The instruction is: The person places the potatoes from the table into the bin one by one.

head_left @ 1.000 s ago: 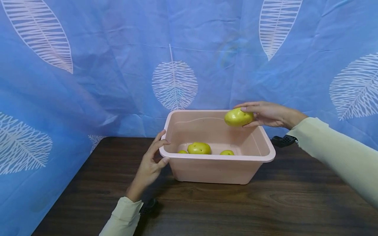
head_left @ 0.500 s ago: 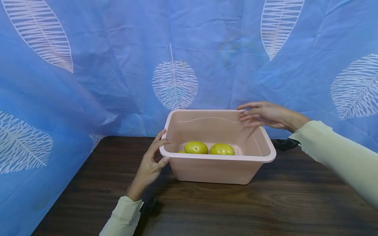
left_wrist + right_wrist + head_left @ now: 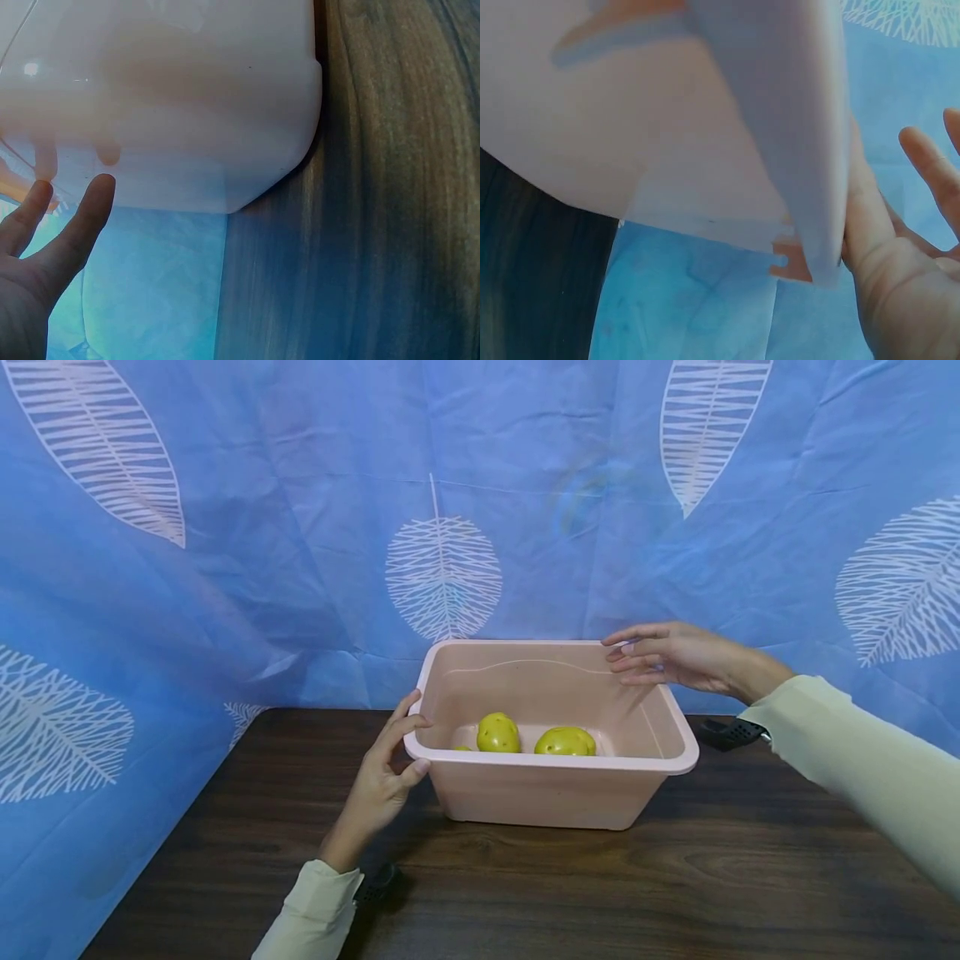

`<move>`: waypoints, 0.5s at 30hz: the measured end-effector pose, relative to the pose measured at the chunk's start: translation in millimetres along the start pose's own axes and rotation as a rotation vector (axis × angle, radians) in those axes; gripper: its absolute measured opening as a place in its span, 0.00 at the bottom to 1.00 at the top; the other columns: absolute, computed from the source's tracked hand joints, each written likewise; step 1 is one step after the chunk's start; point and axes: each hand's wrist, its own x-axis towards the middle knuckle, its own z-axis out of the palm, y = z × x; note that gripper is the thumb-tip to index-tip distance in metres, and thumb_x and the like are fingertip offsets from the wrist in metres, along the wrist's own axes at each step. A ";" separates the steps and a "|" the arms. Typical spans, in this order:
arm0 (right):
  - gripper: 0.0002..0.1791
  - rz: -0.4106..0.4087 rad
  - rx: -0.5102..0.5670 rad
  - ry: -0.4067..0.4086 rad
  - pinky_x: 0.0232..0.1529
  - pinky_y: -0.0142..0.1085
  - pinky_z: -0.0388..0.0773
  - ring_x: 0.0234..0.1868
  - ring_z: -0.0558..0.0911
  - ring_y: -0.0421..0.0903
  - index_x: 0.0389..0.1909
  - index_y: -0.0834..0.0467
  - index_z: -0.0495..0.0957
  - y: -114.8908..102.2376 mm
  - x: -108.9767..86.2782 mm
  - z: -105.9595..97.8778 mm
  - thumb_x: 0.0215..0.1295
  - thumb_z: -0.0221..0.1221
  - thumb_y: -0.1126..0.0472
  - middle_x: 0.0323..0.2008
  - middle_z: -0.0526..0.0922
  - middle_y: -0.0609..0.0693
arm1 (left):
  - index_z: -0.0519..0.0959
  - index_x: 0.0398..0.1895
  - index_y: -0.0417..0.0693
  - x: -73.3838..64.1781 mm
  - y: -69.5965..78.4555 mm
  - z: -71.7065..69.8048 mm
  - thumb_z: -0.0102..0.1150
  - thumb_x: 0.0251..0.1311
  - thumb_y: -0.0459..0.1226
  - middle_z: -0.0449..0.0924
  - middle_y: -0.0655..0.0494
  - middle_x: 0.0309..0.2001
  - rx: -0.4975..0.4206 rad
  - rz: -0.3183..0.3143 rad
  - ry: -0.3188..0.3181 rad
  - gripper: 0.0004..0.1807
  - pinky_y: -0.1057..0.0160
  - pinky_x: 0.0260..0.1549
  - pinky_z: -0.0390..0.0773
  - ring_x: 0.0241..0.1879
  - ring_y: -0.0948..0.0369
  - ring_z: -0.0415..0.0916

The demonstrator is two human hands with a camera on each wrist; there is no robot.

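Observation:
A pale pink plastic tub (image 3: 536,789) stands on the table. Two glossy yellow-green potatoes (image 3: 566,742) with dimples show on its floor, and the edge of another potato (image 3: 463,748) peeks out at the left behind the front rim. My left hand (image 3: 382,777) holds the tub's left rim, one finger over the edge and the thumb low at the front corner; in the left wrist view, fingers (image 3: 94,206) lie near the outer wall. Over the right rear corner hovers my right hand (image 3: 678,656), fingers loosely extended inside the rim, holding nothing.
Dark wood table (image 3: 525,893) spreads under and in front of the tub. Close behind it hangs a blue cloth (image 3: 300,568) with white leaf prints. Black wrist straps (image 3: 727,733) show below both sleeves.
My right hand has let go of a potato, which dropped into the tub. The potatoes inside have rolled and shifted. My left hand has stayed on the rim.

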 end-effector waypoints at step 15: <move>0.29 -0.085 -0.055 0.057 0.62 0.39 0.83 0.61 0.84 0.38 0.75 0.65 0.66 -0.5 -51.9 22.2 0.81 0.55 0.55 0.65 0.79 0.45 | 0.71 0.69 0.41 -1.1 1.5 1.7 0.66 0.70 0.38 0.50 0.48 0.85 -0.003 0.013 -0.007 0.27 0.30 0.62 0.72 0.80 0.34 0.54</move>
